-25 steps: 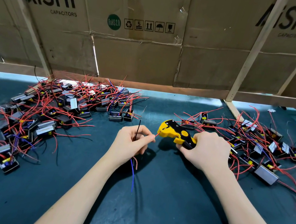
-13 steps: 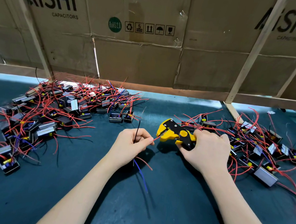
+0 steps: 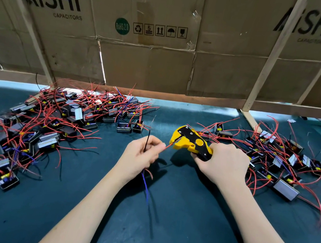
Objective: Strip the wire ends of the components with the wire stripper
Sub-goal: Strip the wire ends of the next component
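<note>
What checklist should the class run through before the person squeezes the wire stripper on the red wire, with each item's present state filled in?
1. Left hand pinches the red wire near its end: ok.
2. Right hand grips the wire stripper by its handles: ok.
3. Red wire end reaches the stripper's mouth: ok.
4. Wire seated deep enough between the blades: cannot tell.
5. Black wire and blue wire from the same hand stay out of the mouth: ok.
6. Fingertips of the left hand are apart from the stripper's head: ok.

Even overhead light, soft shadows, wide-angle bending at edges, perhaps slight motion blur.
</note>
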The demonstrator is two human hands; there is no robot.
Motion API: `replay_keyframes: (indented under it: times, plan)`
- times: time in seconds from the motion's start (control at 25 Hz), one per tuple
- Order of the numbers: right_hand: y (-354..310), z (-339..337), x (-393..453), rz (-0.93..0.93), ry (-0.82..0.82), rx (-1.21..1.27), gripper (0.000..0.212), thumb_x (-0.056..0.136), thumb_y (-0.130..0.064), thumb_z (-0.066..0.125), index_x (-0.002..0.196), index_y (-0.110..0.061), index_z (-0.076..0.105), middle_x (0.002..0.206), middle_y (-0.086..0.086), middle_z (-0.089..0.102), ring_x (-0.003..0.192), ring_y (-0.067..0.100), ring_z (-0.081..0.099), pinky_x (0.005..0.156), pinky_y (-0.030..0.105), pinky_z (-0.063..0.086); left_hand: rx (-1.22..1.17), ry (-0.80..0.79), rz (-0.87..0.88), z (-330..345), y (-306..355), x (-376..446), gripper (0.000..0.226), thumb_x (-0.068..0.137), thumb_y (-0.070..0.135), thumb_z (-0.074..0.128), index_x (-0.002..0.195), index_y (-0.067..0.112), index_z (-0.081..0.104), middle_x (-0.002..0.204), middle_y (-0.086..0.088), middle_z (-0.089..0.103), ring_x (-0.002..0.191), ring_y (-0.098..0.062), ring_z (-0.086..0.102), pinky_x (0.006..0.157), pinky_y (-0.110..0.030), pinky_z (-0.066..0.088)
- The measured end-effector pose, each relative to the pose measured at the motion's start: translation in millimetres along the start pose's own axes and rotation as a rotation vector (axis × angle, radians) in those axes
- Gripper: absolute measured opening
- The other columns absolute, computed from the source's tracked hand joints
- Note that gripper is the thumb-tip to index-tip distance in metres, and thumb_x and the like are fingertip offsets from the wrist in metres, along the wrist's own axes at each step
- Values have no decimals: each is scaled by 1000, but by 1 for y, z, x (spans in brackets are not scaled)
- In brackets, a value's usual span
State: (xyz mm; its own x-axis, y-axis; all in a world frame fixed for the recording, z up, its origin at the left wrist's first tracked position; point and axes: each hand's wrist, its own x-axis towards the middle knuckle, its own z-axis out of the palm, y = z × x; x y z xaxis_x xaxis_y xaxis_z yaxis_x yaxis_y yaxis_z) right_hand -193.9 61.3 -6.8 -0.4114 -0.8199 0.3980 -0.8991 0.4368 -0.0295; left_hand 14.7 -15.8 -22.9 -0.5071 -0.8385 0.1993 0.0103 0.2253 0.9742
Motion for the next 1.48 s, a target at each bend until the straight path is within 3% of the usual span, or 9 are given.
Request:
replay_keyframes:
  times: [0.08, 0.32, 0.56, 0.76, 0.96, 1.2, 1.48]
  plan:
    - [3, 4, 0, 9, 20, 28, 49, 75, -73, 54, 73, -23, 54, 78, -3, 64, 84, 26, 64, 65, 31, 32, -103, -2, -29, -1, 3, 1, 29, 89, 44, 51, 81, 17, 59, 58, 0, 47, 44, -10, 29, 41, -16, 21]
    - [11, 9, 2, 95, 132, 111, 48, 74, -69, 58, 73, -21, 52, 80, 1, 66, 82, 29, 65, 71, 36, 37, 102, -83, 29, -1, 2, -3, 33, 104, 16, 46, 72, 8, 52, 52, 3, 45, 43, -11, 39, 43, -14, 28]
    - [4, 13, -1, 21, 148, 89, 50, 74, -67, 59, 76, -18, 55, 79, 1, 65, 82, 29, 62, 70, 37, 33, 102, -272, -45, 1, 11, -7, 33, 103, 26, 42, 77, 13, 58, 46, -13, 57, 35, -13, 20, 38, -16, 21]
    - [0, 13, -3, -28, 161, 110, 49, 74, -65, 62, 78, -17, 59, 78, 1, 65, 80, 30, 63, 70, 36, 33, 155, -211, -35, 1, 10, -7, 29, 105, 20, 40, 84, 11, 58, 49, -14, 60, 33, -13, 22, 37, -16, 22]
    - [1, 12, -2, -94, 180, 91, 50, 71, -63, 67, 83, -15, 64, 79, 2, 66, 79, 30, 61, 71, 37, 31, 197, -217, -36, 1, 9, -7, 32, 104, 21, 43, 77, 18, 60, 45, -10, 56, 32, -10, 24, 38, -14, 25]
    - [-3, 5, -4, -161, 214, 97, 45, 65, -55, 77, 71, -14, 58, 70, 4, 63, 70, 30, 59, 69, 37, 33, 235, -205, -56, 0, 8, -6, 33, 102, 21, 45, 73, 14, 60, 42, -7, 54, 31, -10, 26, 39, -13, 27]
    - [-1, 0, -1, -157, 119, 49, 44, 74, -63, 65, 68, -21, 52, 71, 1, 65, 74, 27, 62, 69, 35, 28, 253, -192, -58, 0, 7, -6, 32, 101, 21, 45, 74, 12, 59, 42, -6, 52, 32, -11, 28, 40, -12, 28]
